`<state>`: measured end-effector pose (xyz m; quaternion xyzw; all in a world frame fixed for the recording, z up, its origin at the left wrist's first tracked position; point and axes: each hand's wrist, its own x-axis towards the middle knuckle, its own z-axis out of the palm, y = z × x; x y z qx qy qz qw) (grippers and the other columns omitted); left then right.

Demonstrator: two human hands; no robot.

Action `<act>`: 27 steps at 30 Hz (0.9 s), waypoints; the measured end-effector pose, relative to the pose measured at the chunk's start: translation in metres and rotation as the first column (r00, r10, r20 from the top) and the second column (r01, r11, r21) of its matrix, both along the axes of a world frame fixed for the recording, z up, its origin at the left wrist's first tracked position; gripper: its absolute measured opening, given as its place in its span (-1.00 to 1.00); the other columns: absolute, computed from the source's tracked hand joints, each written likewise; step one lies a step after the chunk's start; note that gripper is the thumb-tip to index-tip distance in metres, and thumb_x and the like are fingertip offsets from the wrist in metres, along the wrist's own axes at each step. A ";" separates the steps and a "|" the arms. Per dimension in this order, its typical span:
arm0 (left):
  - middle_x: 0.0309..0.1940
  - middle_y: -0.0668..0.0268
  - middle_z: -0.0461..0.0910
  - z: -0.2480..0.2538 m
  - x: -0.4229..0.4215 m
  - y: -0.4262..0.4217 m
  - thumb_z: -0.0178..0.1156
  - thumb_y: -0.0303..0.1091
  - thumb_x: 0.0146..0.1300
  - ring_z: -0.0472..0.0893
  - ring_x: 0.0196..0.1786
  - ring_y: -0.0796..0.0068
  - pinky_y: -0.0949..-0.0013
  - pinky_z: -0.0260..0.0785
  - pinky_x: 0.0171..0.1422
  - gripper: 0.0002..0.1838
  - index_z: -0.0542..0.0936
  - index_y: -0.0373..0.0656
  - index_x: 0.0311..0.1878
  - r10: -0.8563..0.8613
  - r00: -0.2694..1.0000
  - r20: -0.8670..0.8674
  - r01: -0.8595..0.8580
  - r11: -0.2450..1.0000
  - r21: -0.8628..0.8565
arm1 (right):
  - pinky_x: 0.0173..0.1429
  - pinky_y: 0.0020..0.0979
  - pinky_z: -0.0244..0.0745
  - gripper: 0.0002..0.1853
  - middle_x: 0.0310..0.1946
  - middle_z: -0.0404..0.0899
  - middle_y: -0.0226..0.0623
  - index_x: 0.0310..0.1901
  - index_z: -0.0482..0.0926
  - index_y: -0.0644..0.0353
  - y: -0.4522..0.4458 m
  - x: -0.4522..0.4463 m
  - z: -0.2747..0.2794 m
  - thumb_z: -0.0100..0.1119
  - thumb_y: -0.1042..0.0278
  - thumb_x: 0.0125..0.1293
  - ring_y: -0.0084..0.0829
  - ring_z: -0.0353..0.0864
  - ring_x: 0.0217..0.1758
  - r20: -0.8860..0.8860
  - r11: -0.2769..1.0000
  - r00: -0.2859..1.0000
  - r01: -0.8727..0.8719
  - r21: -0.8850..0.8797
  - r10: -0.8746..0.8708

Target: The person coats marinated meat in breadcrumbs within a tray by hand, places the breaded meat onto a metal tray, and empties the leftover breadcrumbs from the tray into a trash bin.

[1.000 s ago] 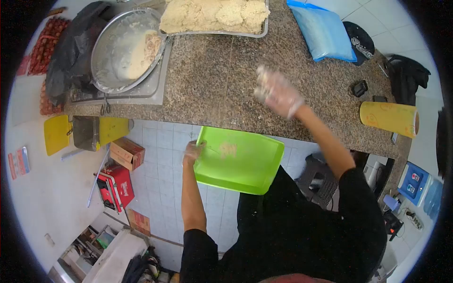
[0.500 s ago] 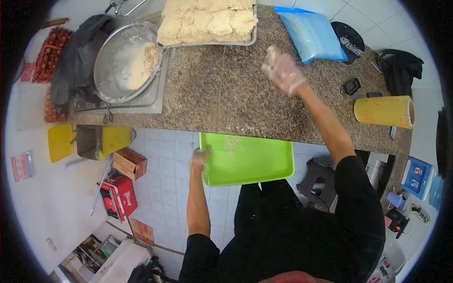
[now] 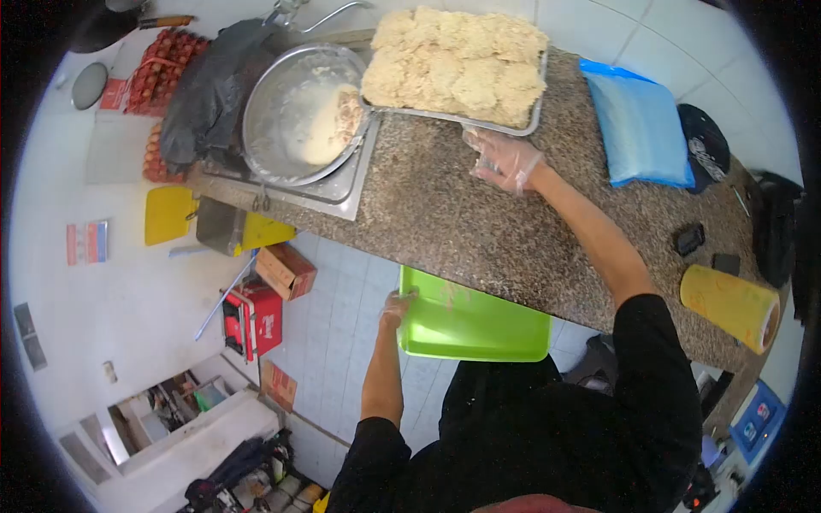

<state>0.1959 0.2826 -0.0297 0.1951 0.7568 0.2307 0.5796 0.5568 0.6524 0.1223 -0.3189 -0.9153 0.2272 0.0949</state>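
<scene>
My left hand (image 3: pixel 396 309), in a clear plastic glove, grips the left edge of a bright green tray (image 3: pixel 470 329). The tray is held below the counter's front edge, against my body, with a few pale crumbs on its far part. My right hand (image 3: pixel 505 160), also in a clear glove, is over the granite counter with its fingers apart and nothing visible in them. It is just in front of a metal tray (image 3: pixel 505 126) heaped with crumb-coated pieces (image 3: pixel 453 67). Left of that stands a large metal bowl (image 3: pixel 265 128) with pale batter in it.
The bowl rests at a sink below a faucet (image 3: pixel 338 13). Along the counter's right side lie a blue-and-white bag (image 3: pixel 637 128), a black cap (image 3: pixel 705 150) and a yellow roll (image 3: pixel 727 308). A red cooler (image 3: pixel 256 321) and a cardboard box (image 3: pixel 285 272) are on the floor, left.
My right hand has moved left across the counter, to the near edge of the metal tray. The view has turned and shifted. My left hand keeps its hold on the green tray.
</scene>
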 end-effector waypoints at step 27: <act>-0.31 0.39 0.68 0.034 -0.050 0.014 0.42 0.06 0.31 0.60 -0.36 0.55 0.36 0.45 -0.30 -0.49 0.70 -0.26 -0.01 0.041 0.998 0.049 -0.043 0.998 0.041 | 0.57 0.02 0.19 -0.20 0.48 0.23 0.16 0.51 0.21 0.22 -0.082 -0.118 0.099 0.14 -0.13 0.41 0.17 0.27 0.50 0.139 0.926 0.962 -0.179 -0.333 0.236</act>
